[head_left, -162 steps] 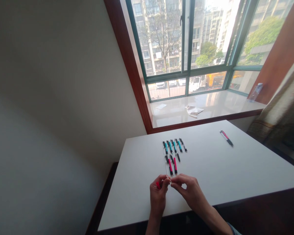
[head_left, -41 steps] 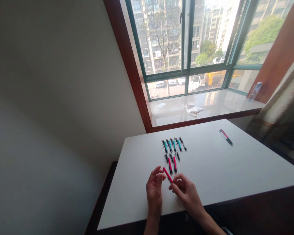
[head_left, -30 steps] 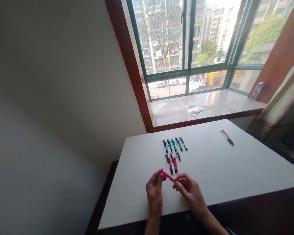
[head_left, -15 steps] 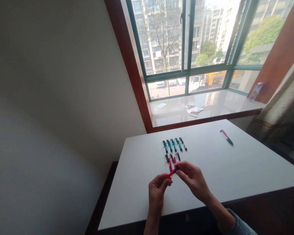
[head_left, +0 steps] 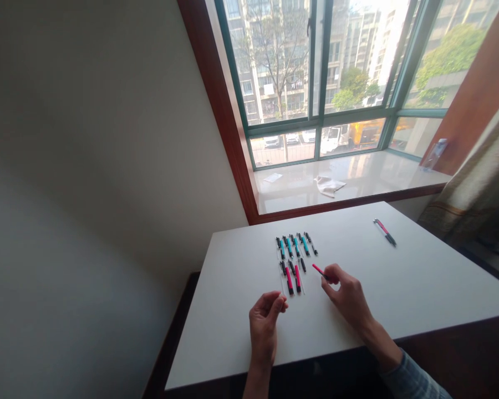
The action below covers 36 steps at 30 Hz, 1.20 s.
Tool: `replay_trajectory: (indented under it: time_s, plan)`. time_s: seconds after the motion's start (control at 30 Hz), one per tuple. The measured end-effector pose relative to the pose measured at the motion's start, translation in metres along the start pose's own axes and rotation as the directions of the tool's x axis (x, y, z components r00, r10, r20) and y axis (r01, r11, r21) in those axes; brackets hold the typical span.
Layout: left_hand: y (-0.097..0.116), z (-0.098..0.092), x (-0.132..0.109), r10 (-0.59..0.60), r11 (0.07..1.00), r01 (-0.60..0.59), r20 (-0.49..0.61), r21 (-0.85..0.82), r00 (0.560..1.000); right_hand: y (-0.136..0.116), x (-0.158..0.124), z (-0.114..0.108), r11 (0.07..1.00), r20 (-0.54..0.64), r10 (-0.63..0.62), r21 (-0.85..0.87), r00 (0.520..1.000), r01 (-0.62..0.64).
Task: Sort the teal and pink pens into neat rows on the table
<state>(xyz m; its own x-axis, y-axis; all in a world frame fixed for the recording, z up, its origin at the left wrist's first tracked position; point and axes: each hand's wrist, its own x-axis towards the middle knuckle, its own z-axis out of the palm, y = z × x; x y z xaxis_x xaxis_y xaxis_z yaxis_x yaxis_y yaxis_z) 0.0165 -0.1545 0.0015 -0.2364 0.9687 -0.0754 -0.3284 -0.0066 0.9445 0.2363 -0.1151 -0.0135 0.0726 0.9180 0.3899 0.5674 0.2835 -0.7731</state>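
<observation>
A slim pink-and-black pen barrel [head_left: 319, 271] slants, pinched in the right fingers [head_left: 335, 272].

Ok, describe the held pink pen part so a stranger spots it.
By the window is a white table; over it, the right hand. It pinches the pink pen part, dark toward the hand. Unlike its pink neighbours, it is held.

Only real light is daylight through the window [head_left: 316, 119] up and right, sky blown to white and the street outside hazy, with glare streaks on the glossy sill [head_left: 370, 180]. Desk [head_left: 233, 316] is evenly lit, soft faint shadows; wall [head_left: 87, 166] goes dim grey and the lower right corner near-black. Wide lens leans the verticals toward the edges, and fine detail on the pen parts [head_left: 298, 277] is mushy.
</observation>
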Motion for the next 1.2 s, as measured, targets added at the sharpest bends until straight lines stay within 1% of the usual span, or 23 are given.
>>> replay_trajectory:
  time_s: [0.1, 0.2, 0.37, 0.7, 0.83, 1.0, 1.1, 1.2]
  plan:
    - [0.0, -0.001, 0.0, 0.009, 1.0, -0.009, 0.005, 0.014, 1.0, 0.01, 0.0, 0.001, 0.995, 0.108, -0.047, -0.087, 0.993, 0.057]
    - [-0.002, -0.002, 0.001, 0.015, 1.0, -0.015, 0.006, 0.026, 1.0, 0.009, -0.002, 0.002, 0.99, 0.197, -0.065, -0.109, 0.978, 0.088]
    - [-0.005, -0.002, 0.002, 0.021, 0.999, -0.021, -0.001, 0.03, 1.0, 0.003, -0.004, 0.002, 0.986, 0.272, -0.072, -0.126, 0.96, 0.11]
    - [-0.003, -0.002, 0.001, 0.015, 0.999, -0.015, 0.009, 0.044, 1.0, 0.003, -0.002, 0.011, 0.985, 0.267, -0.089, -0.121, 0.96, 0.125]
    - [-0.004, -0.003, 0.002, 0.019, 0.999, -0.019, 0.016, 0.051, 1.0, -0.002, -0.003, 0.016, 0.989, 0.244, -0.079, -0.103, 0.967, 0.107]
    - [-0.006, -0.002, 0.002, 0.045, 0.991, -0.048, 0.034, 0.124, 0.998, -0.004, -0.004, 0.016, 0.991, 0.242, -0.088, -0.074, 0.966, 0.108]
    - [-0.005, 0.0, 0.001, 0.046, 0.977, -0.058, 0.064, 0.204, 0.997, -0.007, -0.005, 0.012, 0.996, 0.237, -0.084, -0.022, 0.968, 0.092]
    - [-0.006, 0.001, 0.0, 0.049, 0.966, -0.066, 0.076, 0.249, 0.996, -0.017, -0.006, 0.007, 0.992, 0.219, -0.055, 0.124, 0.974, 0.028]
